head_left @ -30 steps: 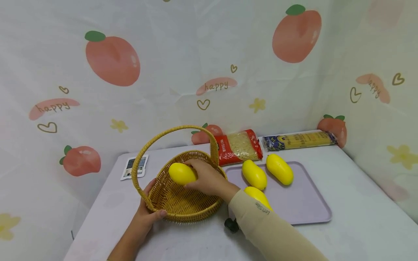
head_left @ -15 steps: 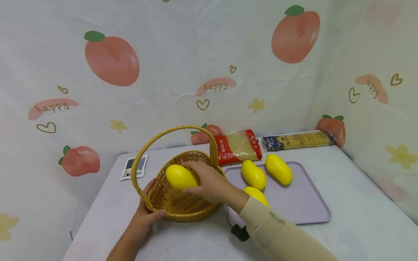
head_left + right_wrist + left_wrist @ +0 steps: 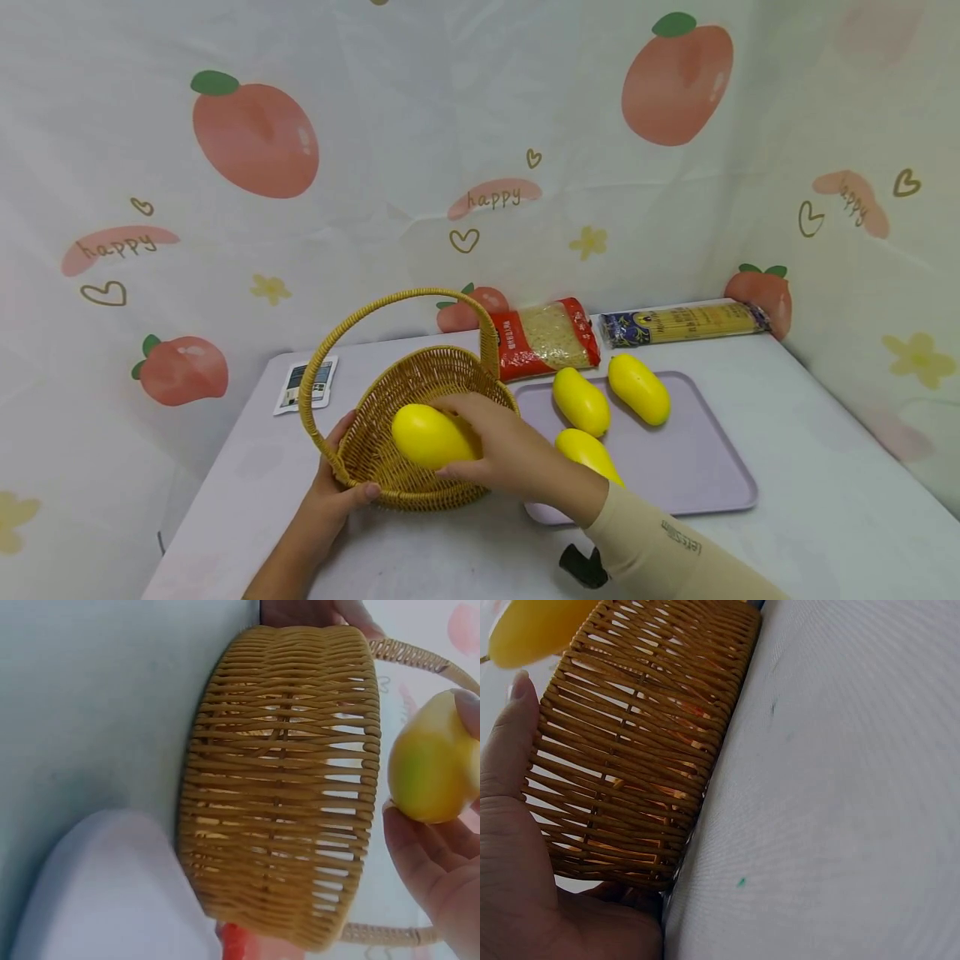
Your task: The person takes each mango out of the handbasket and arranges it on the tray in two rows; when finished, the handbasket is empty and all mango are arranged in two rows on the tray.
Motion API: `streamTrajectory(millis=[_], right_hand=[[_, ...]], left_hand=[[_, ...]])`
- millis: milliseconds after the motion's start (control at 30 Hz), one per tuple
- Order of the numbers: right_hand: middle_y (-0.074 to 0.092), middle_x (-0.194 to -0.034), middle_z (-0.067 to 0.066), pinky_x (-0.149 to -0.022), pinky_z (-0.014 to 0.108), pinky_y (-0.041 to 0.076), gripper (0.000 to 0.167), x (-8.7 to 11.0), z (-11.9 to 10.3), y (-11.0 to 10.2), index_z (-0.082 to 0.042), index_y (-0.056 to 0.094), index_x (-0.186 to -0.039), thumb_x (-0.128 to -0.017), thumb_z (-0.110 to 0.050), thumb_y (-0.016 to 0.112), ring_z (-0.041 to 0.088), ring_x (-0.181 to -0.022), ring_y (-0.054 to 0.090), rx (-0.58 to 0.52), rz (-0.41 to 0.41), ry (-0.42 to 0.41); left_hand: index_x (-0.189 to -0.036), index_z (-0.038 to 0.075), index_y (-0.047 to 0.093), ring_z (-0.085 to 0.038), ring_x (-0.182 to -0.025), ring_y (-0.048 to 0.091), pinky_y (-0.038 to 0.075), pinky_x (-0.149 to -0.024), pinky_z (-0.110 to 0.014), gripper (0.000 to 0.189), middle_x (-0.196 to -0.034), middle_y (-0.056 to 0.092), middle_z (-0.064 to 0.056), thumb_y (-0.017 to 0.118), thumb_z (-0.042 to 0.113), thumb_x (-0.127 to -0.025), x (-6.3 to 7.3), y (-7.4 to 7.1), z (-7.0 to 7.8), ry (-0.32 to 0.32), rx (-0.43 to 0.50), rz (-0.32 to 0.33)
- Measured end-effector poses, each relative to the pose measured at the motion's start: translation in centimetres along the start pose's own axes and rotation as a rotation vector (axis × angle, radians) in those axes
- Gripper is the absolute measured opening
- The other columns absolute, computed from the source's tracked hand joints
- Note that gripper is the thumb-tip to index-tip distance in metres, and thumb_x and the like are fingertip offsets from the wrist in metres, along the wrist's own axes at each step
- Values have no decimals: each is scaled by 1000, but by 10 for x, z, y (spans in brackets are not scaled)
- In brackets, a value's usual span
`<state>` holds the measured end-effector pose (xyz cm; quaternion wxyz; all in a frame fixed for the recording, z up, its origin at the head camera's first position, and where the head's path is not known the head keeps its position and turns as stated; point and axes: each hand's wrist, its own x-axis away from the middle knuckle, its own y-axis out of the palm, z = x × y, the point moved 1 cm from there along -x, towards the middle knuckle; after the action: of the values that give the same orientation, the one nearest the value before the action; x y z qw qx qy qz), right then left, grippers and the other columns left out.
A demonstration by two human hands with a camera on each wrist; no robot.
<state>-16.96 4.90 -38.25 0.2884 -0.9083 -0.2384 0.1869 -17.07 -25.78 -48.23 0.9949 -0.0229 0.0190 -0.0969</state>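
Observation:
My right hand [image 3: 510, 446] holds a yellow mango [image 3: 429, 436] over the wicker basket [image 3: 431, 498]. In the right wrist view this mango [image 3: 431, 761] hangs above the basket's rim, fingers and thumb on either side of it, with a greenish patch facing the camera. At the basket's left side, my left hand [image 3: 330, 500] grips the wall, thumb toward the front rim; its other fingers are partly hidden behind the weave [image 3: 637, 742]. An arched handle [image 3: 397, 296] rises over the basket. No other fruit shows in the visible part of the basket's inside.
Right of the basket, a lilac tray [image 3: 705, 467] bears three mangoes [image 3: 582, 402]. Behind stand a red-edged clear food bag [image 3: 551, 337] and a long pack of noodles [image 3: 686, 323]. A small white packet [image 3: 307, 385] lies at the back left. Printed cloth walls enclose the table.
My right hand has drawn the mango nearer to me and slightly right, from the basket's back part toward its front. The left hand keeps its grip on the basket, which stays in place.

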Motion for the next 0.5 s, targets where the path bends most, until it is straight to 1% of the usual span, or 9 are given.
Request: streamTrajectory(millis=[200,333,500], right_hand=[[56,-151,-13,-115,45,46,72,20,2,-7,-22,54,-158,-96,-32,88,12,-133,53,-22,12,7],[57,-150,-14,-115,47,46,71,33,4,-11,-22,54,-157,-95,-34,88,11,-131,55,-20,38,16],[58,-147,-15,-105,43,54,71,50,9,-17,-23,55,-156,-94,-32,90,11,-123,58,-8,81,26]], left_hand=[[-175,33,17,-20,-148,39,37,-110,-16,110,-178,15,-13,84,1,-94,1,0,1,7,4,-5],[-175,34,17,-19,-149,38,37,-110,-16,109,-178,14,-13,82,0,-94,0,0,0,9,6,-6],[-175,33,16,-21,-150,36,36,-110,-16,110,-178,14,-13,82,-1,-95,0,0,1,2,13,-12]])
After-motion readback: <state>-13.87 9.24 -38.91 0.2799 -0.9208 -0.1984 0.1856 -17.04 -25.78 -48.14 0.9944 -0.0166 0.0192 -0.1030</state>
